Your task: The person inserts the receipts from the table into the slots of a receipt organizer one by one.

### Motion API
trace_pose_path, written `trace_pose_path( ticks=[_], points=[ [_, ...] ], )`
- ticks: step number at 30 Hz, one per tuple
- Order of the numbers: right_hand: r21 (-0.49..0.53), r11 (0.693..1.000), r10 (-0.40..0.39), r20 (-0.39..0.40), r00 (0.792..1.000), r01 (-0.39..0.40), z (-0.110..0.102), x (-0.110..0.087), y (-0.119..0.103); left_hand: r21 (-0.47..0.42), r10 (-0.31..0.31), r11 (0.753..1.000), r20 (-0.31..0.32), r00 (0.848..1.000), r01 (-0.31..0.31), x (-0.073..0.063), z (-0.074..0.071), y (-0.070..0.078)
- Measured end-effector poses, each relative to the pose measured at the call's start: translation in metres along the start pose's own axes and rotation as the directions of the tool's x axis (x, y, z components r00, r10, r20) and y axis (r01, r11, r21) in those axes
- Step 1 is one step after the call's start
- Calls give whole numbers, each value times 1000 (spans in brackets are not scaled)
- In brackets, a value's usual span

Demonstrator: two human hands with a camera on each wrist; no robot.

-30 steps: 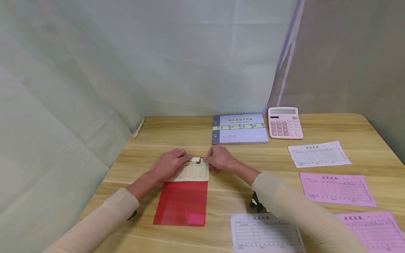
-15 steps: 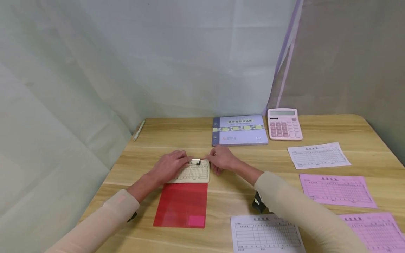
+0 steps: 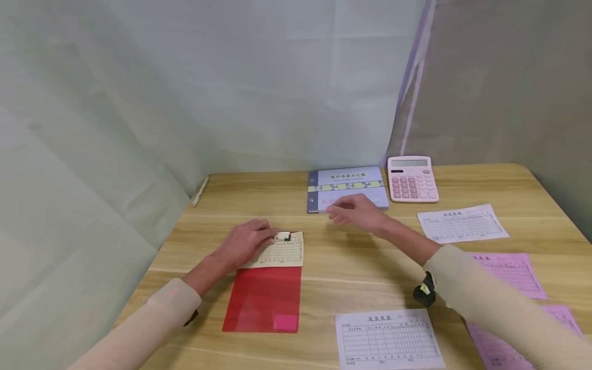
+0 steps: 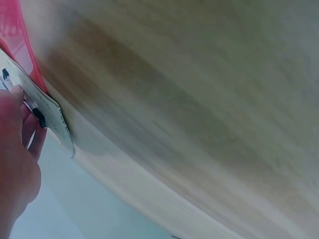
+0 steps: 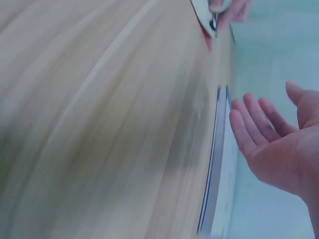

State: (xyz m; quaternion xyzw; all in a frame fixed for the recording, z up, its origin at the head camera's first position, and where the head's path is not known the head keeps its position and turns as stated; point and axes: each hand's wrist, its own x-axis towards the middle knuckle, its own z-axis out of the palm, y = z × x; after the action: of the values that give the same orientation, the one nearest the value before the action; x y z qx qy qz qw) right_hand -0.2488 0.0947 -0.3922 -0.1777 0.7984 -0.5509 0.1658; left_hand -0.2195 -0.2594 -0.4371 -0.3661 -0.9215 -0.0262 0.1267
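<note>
Head view: cream printed paper [image 3: 283, 253] covers far end of red translucent clipboard [image 3: 262, 295]; left hand [image 3: 245, 242] pinches silver metal clip [image 3: 284, 233] there; right hand [image 3: 359, 211], fingers loosely side by side, right of clipboard.

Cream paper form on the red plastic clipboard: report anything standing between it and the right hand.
Nothing visible: only brown wooden tabletop shows between the right hand and the form. The left hand holds the silver clip.

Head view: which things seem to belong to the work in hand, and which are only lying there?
Likely in the work: red clipboard; cream form; metal clip, held by the left hand.

Just lying about: pen; lilac book; calculator; white forms and pink forms, though the forms may belong too.
</note>
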Motion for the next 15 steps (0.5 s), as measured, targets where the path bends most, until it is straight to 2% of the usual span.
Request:
trace_pose_path(
  ticks=[5,9,12,15],
  points=[
    [-16,1000,-12,22,1000,12,-32,-27,12,-75,-60,995,26,998,62,-1,-4,-2],
    [-35,999,-22,35,999,23,-51,-54,20,-123,-107,986,70,992,115,-1,-7,-4],
    [12,998,-60,78,995,60,-64,-77,26,-144,-135,978,110,985,150,-1,-6,-4],
    [43,994,-103,119,988,98,-75,-101,32,-169,-148,971,123,981,168,0,-5,-6]
  ],
)
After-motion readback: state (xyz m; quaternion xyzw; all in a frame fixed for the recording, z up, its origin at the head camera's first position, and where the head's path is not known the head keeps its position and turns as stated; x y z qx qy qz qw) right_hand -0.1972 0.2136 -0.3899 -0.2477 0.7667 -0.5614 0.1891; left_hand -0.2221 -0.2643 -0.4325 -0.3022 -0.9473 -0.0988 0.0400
